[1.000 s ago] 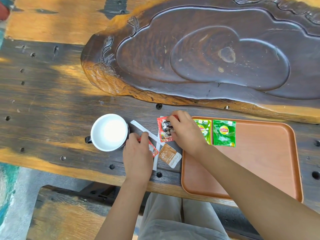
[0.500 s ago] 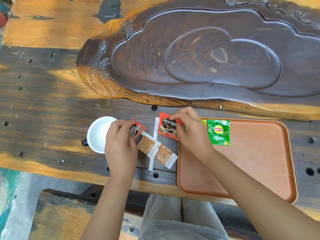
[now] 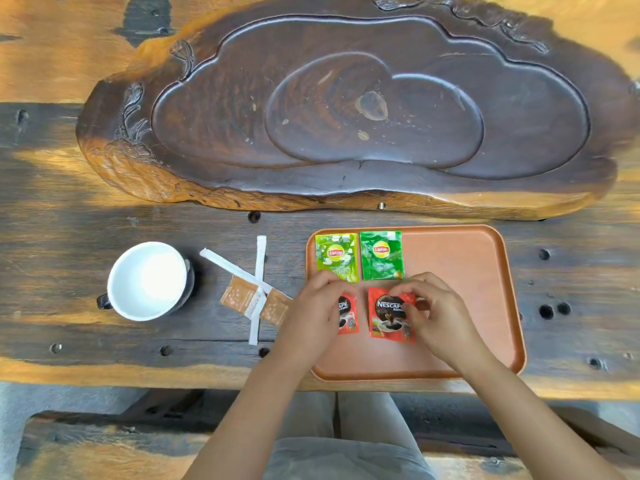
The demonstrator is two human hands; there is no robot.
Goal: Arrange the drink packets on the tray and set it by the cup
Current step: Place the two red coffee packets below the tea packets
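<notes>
From my feed both forearms reach in from the bottom, bare, angling toward each other. My left hand (image 3: 317, 306) lies palm down, fingers curled forward. My right hand (image 3: 434, 311) is palm down too, thumb and fingertips (image 3: 398, 292) pinched together, knuckles raised.

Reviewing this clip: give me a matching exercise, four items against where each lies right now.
Items:
1. Lipton packets
2. Nescafe packets
3. White sticks
4. White cup

Places:
A. on the table, crossed over brown sachets
B. tray's far row
C. table, left of every packet
D. tray's near row, under the fingers

Pairs: 1-B, 2-D, 3-A, 4-C
</notes>
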